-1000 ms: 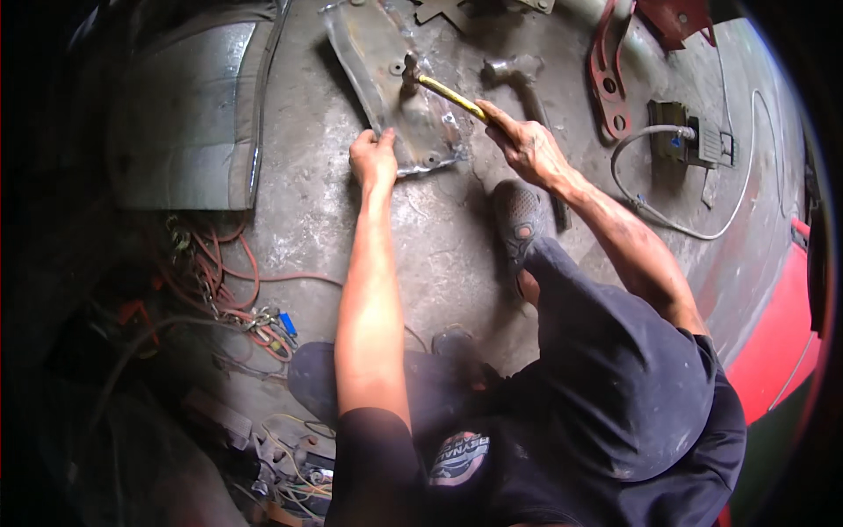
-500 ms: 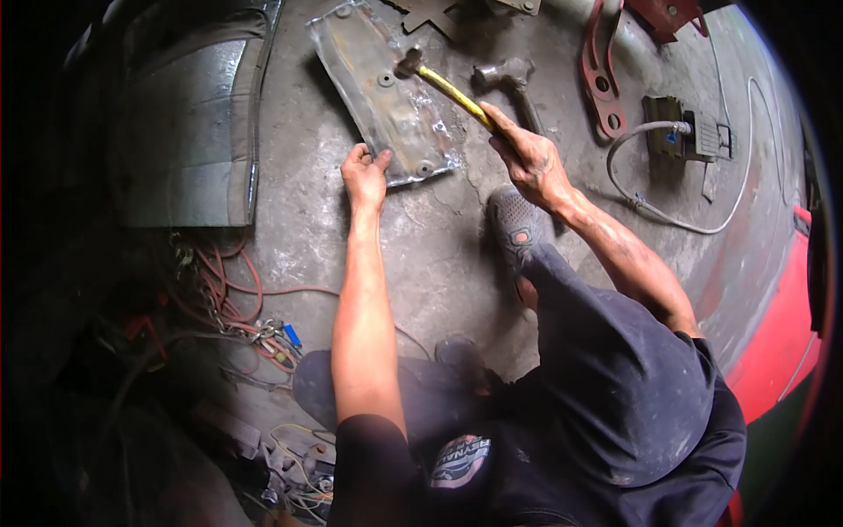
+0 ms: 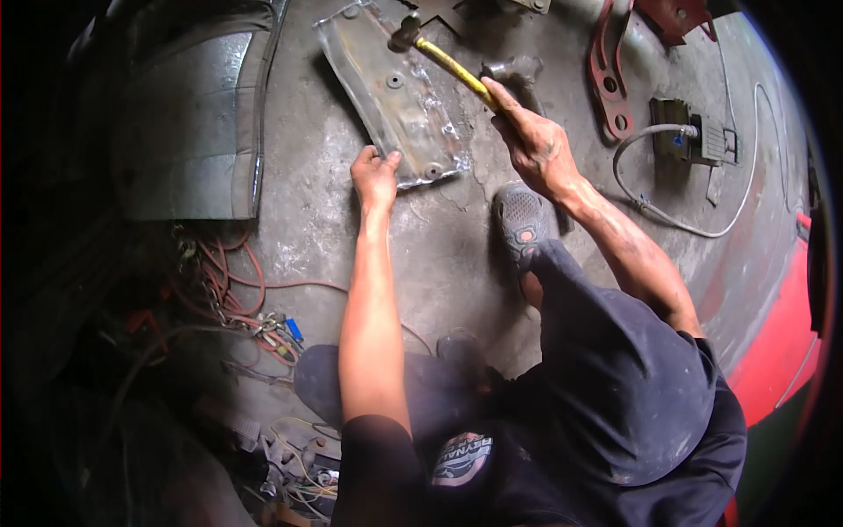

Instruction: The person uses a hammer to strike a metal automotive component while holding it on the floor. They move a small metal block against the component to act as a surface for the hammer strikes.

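Note:
My left hand (image 3: 375, 178) is closed on the lower edge of a bent, worn metal panel (image 3: 389, 114) with bolt holes, lying slightly askew on the concrete floor. My right hand (image 3: 540, 147) grips the yellow handle of a hammer (image 3: 448, 63); its dark head is over the panel's upper right edge, and I cannot tell whether it touches. A larger steel hammer (image 3: 507, 68) lies on the floor just right of the panel, its handle partly behind my right hand and wrist.
A padded silver-grey mat (image 3: 189, 132) is at left, with tangled red hoses and chain (image 3: 233, 285) below it. Red metal brackets (image 3: 604, 61) lie at upper right, a boxy device (image 3: 702, 136) with a grey hose at right, a red panel (image 3: 773, 342) at far right. My foot (image 3: 520, 215) is below the panel.
The hammer head has moved up from the panel's middle to near its upper edge, with my right hand slightly higher. My left hand and the panel have shifted a little in view.

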